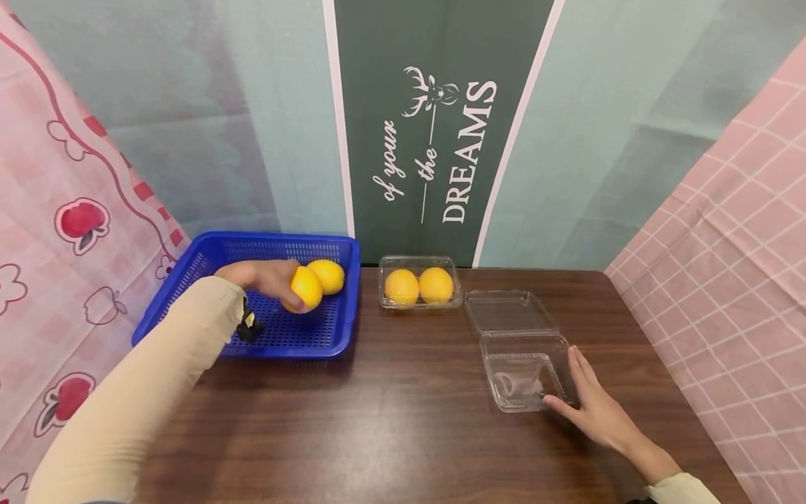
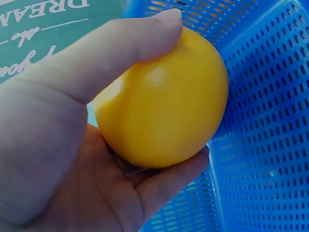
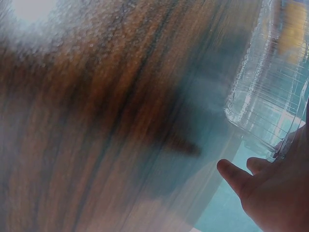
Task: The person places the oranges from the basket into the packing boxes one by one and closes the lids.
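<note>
The left hand [image 1: 267, 275] curls around a round lemon [image 1: 305, 288], no clear long axis, over the blue basket [image 1: 189, 276]. The right hand [image 1: 595, 409], fingers straight, touches an open clear box [image 1: 521, 378]. The backdrop reads "of your DREAMS" [image 1: 441, 150].

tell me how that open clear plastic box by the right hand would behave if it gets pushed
The open clear box looks thin-walled and empty, so it would probably slide easily on the smooth table. Its hinged lid lies open, likely flexing. The right hand rests against it, probably steadying it.
</note>
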### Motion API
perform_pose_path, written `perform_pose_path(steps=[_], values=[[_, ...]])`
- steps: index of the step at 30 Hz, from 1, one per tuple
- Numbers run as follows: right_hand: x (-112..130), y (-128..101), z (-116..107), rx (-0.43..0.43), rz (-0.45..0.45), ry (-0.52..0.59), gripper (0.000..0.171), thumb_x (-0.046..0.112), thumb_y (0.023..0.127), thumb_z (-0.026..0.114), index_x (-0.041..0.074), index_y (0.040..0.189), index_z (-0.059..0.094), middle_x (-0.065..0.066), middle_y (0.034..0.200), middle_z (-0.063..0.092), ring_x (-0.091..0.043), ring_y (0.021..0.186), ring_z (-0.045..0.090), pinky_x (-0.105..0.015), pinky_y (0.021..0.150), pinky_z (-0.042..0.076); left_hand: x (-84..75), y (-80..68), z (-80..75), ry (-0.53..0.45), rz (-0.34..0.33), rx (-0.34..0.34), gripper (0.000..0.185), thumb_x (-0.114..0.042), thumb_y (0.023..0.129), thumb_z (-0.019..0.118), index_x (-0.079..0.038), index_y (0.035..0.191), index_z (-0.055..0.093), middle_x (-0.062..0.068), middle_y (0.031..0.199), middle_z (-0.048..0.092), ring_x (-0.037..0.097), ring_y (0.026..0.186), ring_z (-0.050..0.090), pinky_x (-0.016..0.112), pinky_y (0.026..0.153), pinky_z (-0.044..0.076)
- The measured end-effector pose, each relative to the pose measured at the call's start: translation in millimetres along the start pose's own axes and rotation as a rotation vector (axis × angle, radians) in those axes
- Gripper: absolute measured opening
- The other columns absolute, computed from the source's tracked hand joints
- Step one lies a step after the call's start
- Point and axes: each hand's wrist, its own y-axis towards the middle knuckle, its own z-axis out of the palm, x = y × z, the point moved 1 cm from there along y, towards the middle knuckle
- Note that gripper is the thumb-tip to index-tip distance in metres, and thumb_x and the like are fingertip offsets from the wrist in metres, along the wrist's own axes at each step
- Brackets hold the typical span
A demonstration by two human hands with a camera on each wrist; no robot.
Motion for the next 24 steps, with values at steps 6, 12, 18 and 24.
perform_pose_path(steps=[6,12,18,24], values=[[1.7,1.4,-3.5,-0.002,-0.001,0.001,0.106,0.037,0.095,0.072,-0.003,0.16,-0.002,-0.03,0.166,0.0,-0.06,0.143,0.02,-0.077,0.095,0.033,-5.8,-4.3,-6.7,-0.007,0.01,-0.012,0.069,-0.036,0.082,0.082,0.002,0.124,0.043,0.014,0.105,0.052,0.029,0.096,0.051,0.04,0.084,0.044],[1.9,0.7,-5.7,-0.008,-0.007,0.001,0.106,0.036,0.094,0.074,-0.004,0.16,0.001,-0.032,0.165,0.003,-0.059,0.143,0.019,-0.077,0.096,0.033,-12.6,-7.4,-10.7,-0.003,0.023,-0.011,0.07,-0.036,0.081,0.082,0.002,0.125,0.043,0.014,0.106,0.053,0.029,0.097,0.052,0.04,0.084,0.045],[3.2,1.7,-8.6,0.0,-0.01,-0.002,0.106,0.036,0.094,0.073,-0.004,0.16,0.0,-0.031,0.165,0.002,-0.06,0.143,0.02,-0.077,0.095,0.033,-18.8,-11.1,-14.5,-0.004,0.05,-0.013,0.068,-0.034,0.081,0.083,0.002,0.124,0.044,0.014,0.106,0.053,0.029,0.096,0.052,0.04,0.082,0.045],[4.2,2.1,-13.0,0.017,-0.001,-0.005,0.106,0.036,0.095,0.072,-0.004,0.16,-0.001,-0.031,0.165,0.002,-0.061,0.141,0.021,-0.077,0.096,0.033,-29.3,-11.7,-16.3,0.003,0.084,-0.026,0.066,-0.034,0.081,0.083,0.0,0.123,0.045,0.013,0.104,0.054,0.027,0.094,0.053,0.038,0.081,0.045]])
